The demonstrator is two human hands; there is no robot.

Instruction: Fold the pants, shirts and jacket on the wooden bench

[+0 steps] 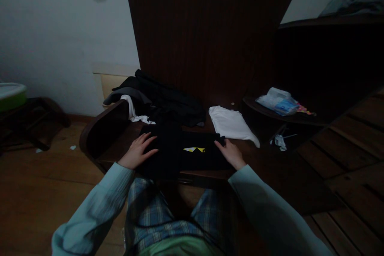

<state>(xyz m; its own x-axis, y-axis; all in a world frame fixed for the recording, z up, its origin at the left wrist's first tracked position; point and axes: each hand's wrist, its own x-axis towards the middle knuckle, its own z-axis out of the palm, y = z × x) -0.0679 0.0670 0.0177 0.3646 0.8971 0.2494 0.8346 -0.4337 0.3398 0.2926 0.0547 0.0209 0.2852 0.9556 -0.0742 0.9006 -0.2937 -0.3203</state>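
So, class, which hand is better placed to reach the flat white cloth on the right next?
Probably the right hand: it touches the black garment at the edge nearer the white cloth; the left hand rests at the opposite side.

Bench (115,150): dark brown wood, rounded raised side at left. Front: black garment (163,150) laid flat, yellow-and-white print showing right of its middle. Behind it, toward the left: loose heap of dark clothes (174,102), white cloth (130,110) trailing out at its left end. Back right: white garment (231,124), folded, one corner sticking out toward the front.
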